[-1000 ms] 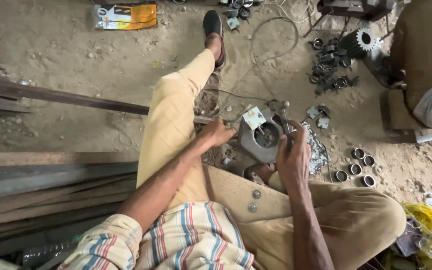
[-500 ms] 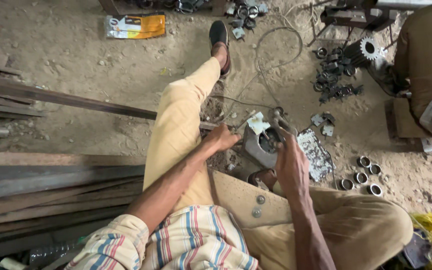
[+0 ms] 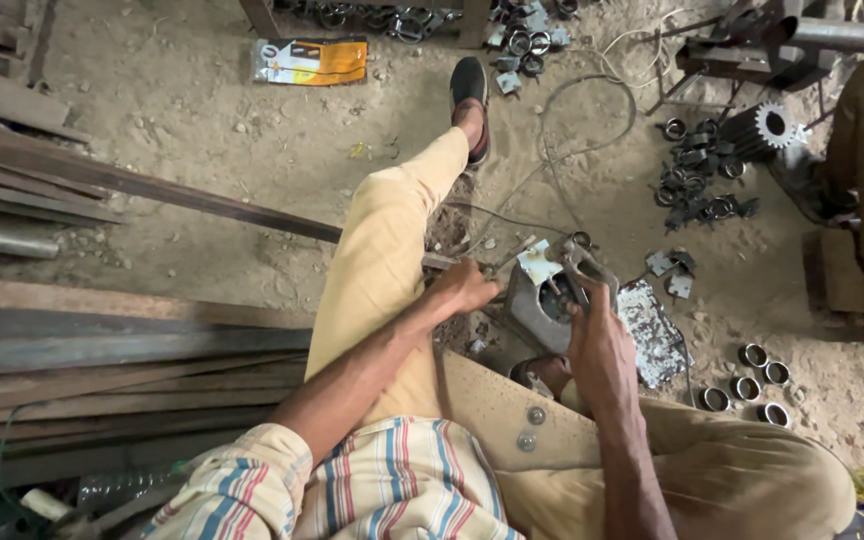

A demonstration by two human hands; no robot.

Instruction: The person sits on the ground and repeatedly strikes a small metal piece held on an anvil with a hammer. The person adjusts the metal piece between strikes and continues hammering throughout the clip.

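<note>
Both hands work at a grey metal part (image 3: 544,300) that sits on the sandy floor (image 3: 202,170), just past the person's bent knee. Left hand (image 3: 467,287) is curled shut on a thin metal rod (image 3: 452,262) that touches the left side of the grey metal part. Right hand (image 3: 600,345) is closed around the right edge of that part, with the thumb up on top, next to a small hook-shaped piece (image 3: 580,252).

Just right of the grey metal part lies a flat speckled plate (image 3: 652,335). Further right of it sit some short metal rings (image 3: 752,375) in the sand. Up and to the right, well apart from the part, is a toothed gear wheel (image 3: 767,127) with a heap of dark rings (image 3: 697,180). Long rusty metal bars (image 3: 112,340) lie far to the left.

To do this well, I think the right hand should press the part firmly so it cannot slide in the sand. I also think the left hand should keep the rod straight and push slowly, with fingers away from sharp edges.
</note>
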